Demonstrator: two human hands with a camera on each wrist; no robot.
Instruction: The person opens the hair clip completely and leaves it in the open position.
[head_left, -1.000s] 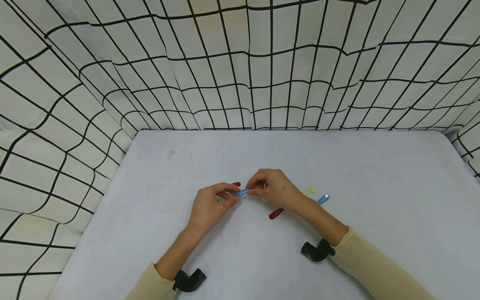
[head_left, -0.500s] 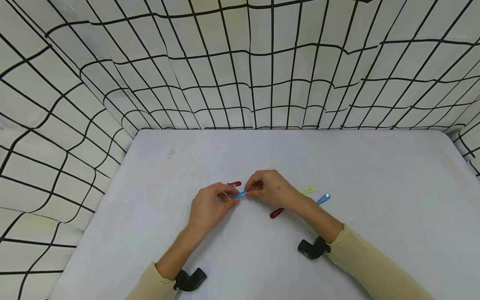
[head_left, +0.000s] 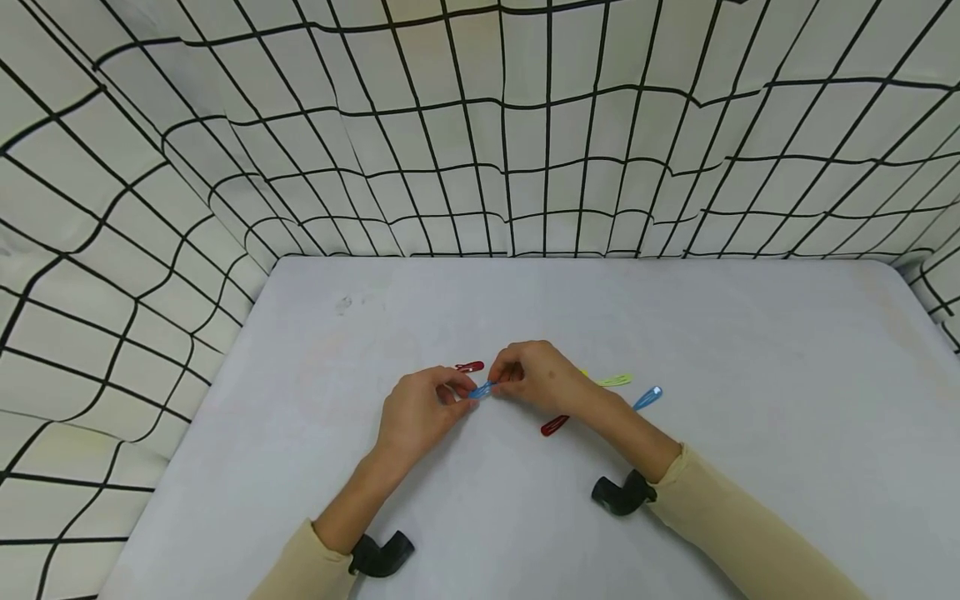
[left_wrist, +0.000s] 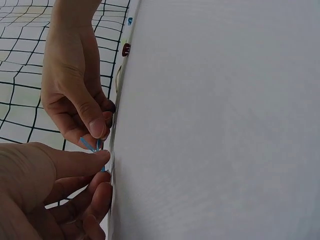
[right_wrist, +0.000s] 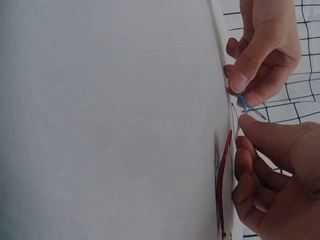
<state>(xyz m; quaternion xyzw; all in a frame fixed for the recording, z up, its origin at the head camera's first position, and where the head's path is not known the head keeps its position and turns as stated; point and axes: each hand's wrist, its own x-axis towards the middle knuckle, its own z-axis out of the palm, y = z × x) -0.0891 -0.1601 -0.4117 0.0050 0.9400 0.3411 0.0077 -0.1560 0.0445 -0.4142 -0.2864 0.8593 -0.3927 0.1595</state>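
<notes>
A blue snap hair clip (head_left: 481, 390) is held between the two hands above the white table. My left hand (head_left: 422, 417) pinches one end of it between thumb and fingers, and my right hand (head_left: 542, 379) pinches the other. In the left wrist view the blue clip (left_wrist: 91, 145) shows its two parts spread apart; the right wrist view gives the same spread on the clip (right_wrist: 248, 106). Just beyond the left fingers lies a red hair clip (head_left: 470, 367), partly covered by that hand.
Around the right forearm lie a second red clip (head_left: 554, 426), a yellow-green clip (head_left: 616, 380) and another blue clip (head_left: 648, 397), partly hidden by the arm. Black grid netting over white walls (head_left: 525, 133) borders the table (head_left: 750, 375) at back and sides.
Both hands stay nearly in place on the blue clip. The right forearm has shifted slightly left, and more of the red clip behind the left hand shows.
</notes>
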